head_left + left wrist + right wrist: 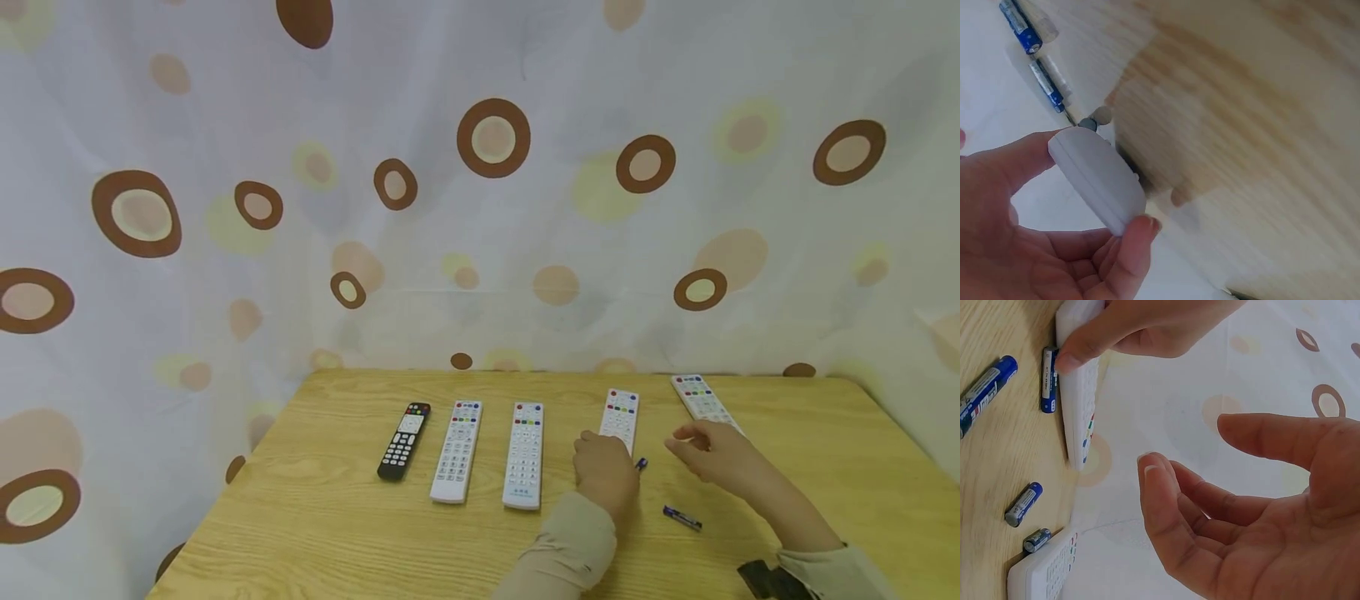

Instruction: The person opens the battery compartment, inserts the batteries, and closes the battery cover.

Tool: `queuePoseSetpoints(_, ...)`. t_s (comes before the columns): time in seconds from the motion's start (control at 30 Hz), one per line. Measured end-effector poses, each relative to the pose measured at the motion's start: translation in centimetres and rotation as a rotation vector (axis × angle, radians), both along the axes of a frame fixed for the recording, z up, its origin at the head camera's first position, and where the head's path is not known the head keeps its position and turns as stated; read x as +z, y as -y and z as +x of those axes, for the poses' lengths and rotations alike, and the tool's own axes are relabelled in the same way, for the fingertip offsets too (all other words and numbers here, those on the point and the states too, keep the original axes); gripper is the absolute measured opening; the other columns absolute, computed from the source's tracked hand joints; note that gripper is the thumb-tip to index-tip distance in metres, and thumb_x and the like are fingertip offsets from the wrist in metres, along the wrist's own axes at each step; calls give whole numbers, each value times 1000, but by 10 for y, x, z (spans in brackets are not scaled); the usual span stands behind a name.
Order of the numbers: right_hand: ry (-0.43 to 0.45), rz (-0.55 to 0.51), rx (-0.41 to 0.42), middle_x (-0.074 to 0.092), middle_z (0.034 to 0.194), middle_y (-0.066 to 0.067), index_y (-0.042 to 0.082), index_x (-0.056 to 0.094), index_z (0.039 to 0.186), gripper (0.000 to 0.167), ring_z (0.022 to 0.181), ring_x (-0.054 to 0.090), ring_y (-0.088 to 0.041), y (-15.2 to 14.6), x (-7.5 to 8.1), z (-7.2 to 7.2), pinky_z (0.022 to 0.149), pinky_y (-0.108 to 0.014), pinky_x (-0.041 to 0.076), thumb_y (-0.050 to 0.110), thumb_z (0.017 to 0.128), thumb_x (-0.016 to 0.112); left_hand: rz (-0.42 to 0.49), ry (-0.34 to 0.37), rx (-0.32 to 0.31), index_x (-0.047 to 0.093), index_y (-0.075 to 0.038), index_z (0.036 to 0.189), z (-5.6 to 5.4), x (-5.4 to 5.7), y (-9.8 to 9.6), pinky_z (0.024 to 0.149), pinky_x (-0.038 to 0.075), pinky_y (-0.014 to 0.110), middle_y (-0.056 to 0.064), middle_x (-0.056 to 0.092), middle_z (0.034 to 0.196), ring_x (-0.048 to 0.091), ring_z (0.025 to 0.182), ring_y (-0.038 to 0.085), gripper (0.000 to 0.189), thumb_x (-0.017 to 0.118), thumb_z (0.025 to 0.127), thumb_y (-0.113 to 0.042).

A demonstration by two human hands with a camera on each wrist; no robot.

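My left hand (606, 468) grips the near end of a white remote control (619, 414), with the thumb and fingers on opposite edges. The remote's rounded white end (1099, 181) faces the camera in the left wrist view. In the right wrist view, a small blue battery (1049, 380) lies right alongside that remote, by the thumb. My right hand (716, 454) hovers to the right with its fingers loosely bent and nothing between thumb and fingertips. Another battery (682, 517) lies on the table between the two forearms. Past the right fingertips is another white remote (703, 398), partly hidden by the hand.
Left of my hands, a black remote (403, 442) and two white remotes, one on the left (456, 454) and one nearer (523, 457), lie in a row on the wooden table (337, 533). A spotted curtain (420, 250) hangs behind the table's far edge. More batteries (1024, 504) lie near the right-hand remote.
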State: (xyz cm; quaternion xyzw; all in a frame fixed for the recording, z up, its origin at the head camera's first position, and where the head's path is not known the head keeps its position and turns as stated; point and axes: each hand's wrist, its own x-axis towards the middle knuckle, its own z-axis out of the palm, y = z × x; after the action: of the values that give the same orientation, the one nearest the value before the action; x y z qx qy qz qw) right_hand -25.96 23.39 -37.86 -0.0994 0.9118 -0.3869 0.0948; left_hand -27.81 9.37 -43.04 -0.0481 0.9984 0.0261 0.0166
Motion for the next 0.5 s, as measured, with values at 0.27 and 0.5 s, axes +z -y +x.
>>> queuePoseSetpoints(0.27,18,-38,-10,65,99,-20,-20,47,121,50,80,62,-24,-3,-2,3,67,-36,55,25,100,51,206,34,-63,68,-8,80,-2,8,16,63,46,28,3,55,77,51,71,14,37,76,74,-44)
queuePoseSetpoints(0.5,-5,-66,2,64,97,-22,-19,49,120,46,80,66,-29,4,0,4,68,-40,56,23,100,52,655,95,-109,59,-5,74,5,28,45,45,40,27,2,53,64,47,53,15,36,72,80,-39)
